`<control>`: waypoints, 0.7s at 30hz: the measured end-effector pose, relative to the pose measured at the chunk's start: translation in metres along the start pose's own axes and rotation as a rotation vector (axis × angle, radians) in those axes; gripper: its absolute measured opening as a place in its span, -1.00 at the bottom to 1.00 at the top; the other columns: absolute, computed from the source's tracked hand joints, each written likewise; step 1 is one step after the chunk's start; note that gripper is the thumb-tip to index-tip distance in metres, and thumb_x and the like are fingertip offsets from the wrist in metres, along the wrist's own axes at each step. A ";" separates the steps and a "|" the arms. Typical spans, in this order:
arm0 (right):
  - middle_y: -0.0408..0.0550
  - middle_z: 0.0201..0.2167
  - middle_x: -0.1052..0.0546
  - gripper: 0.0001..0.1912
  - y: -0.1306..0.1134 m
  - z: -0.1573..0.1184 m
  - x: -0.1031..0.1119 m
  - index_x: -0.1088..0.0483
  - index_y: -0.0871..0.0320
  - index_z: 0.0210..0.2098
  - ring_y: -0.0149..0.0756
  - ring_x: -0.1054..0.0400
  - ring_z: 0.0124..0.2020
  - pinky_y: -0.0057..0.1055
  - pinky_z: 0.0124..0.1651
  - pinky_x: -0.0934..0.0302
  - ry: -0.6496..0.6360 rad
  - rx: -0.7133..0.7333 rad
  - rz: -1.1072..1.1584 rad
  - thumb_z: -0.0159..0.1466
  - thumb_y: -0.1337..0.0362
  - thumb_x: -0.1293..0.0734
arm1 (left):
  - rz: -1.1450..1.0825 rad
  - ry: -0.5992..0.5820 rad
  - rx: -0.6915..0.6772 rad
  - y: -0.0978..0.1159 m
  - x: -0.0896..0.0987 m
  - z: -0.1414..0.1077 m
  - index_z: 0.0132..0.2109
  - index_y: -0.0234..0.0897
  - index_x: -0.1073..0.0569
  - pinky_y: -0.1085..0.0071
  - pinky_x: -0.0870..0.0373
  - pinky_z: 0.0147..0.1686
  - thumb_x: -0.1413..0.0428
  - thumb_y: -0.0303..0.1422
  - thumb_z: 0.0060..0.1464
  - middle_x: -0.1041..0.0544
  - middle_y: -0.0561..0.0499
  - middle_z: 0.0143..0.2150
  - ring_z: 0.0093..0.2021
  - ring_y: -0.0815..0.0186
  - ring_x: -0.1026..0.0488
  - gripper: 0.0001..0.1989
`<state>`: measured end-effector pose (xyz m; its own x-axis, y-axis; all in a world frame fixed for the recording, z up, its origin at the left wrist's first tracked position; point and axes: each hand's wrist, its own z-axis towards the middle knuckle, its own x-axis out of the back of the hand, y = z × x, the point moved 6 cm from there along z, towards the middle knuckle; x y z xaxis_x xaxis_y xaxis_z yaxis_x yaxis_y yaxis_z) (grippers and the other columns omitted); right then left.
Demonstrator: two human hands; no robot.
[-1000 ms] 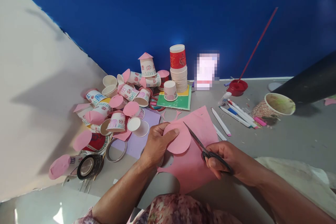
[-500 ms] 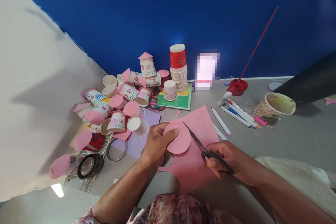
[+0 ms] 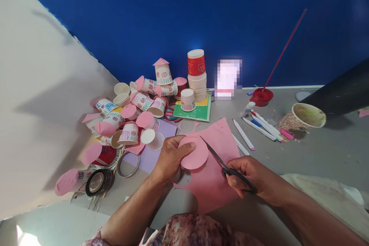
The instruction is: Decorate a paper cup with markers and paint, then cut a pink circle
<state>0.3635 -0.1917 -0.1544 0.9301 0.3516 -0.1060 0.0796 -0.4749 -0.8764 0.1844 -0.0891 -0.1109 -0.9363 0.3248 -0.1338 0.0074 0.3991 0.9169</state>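
Observation:
My left hand (image 3: 172,157) pinches a round pink paper disc (image 3: 196,155) near its left edge, the thumb lying on top. In my right hand (image 3: 245,177) is a pair of black-handled scissors (image 3: 220,160), fingers through the handles. The blades look closed or nearly so and point up-left, the tip close to the disc's upper right edge. Below both hands lies a larger sheet of pink paper (image 3: 217,188) with a curved cut-out on its lower left side. Thin pink paper scraps (image 3: 196,126) lie just behind the disc.
Decorated paper cups (image 3: 128,133), several with pink paper tops, crowd the left side. A cup stack (image 3: 197,86) stands at the back on a green-and-yellow pack (image 3: 198,113). Markers (image 3: 259,128), a red pot (image 3: 261,97) and a patterned cup (image 3: 301,117) sit on the right. Tape rolls (image 3: 128,164) lie at left.
The pink disc has shifted very slightly left, away from the scissors. Both hands keep their grip, and the view has moved a little.

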 end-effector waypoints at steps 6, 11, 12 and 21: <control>-0.17 -0.65 -0.40 -0.29 -0.003 -0.001 -0.003 -0.28 0.13 -0.54 -0.46 -0.05 -0.58 -0.40 -0.46 0.16 0.008 -0.019 -0.006 0.01 -0.42 -0.44 | -0.015 -0.034 0.036 -0.001 -0.001 0.001 -0.51 -0.37 -0.52 0.52 -0.03 -0.57 -0.40 -0.15 -0.19 -0.39 0.07 -0.61 -0.61 0.48 -0.19 -0.64; -0.17 -0.64 -0.41 -0.30 0.003 -0.001 -0.001 -0.30 0.13 -0.50 -0.47 -0.05 -0.59 -0.43 -0.49 0.16 0.012 -0.010 0.002 0.01 -0.40 -0.46 | 0.047 -0.046 0.022 -0.003 0.000 0.002 -0.51 -0.36 -0.50 0.50 0.02 -0.57 -0.40 -0.13 -0.16 -0.36 0.09 -0.61 -0.61 0.49 -0.17 -0.62; -0.17 -0.64 -0.41 -0.30 0.004 -0.001 0.000 -0.30 0.13 -0.50 -0.47 -0.05 -0.59 -0.43 -0.49 0.17 0.008 0.000 -0.004 0.02 -0.41 -0.46 | 0.057 -0.046 0.017 -0.003 0.000 0.002 -0.51 -0.35 -0.49 0.50 0.03 -0.57 -0.40 -0.13 -0.15 -0.35 0.10 -0.62 -0.61 0.49 -0.16 -0.62; -0.18 -0.67 -0.33 -0.29 -0.004 -0.002 -0.004 -0.33 0.16 -0.56 -0.48 -0.03 -0.60 -0.43 -0.50 0.16 -0.015 0.069 0.021 0.10 -0.42 -0.39 | -0.062 -0.021 -0.032 -0.004 -0.002 0.002 -0.52 -0.33 -0.42 0.51 -0.10 -0.53 -0.35 -0.06 -0.04 -0.35 0.11 -0.57 -0.56 0.48 -0.22 -0.55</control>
<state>0.3606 -0.1930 -0.1499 0.9259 0.3540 -0.1314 0.0347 -0.4262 -0.9039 0.1867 -0.0893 -0.1148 -0.9271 0.3185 -0.1978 -0.0613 0.3918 0.9180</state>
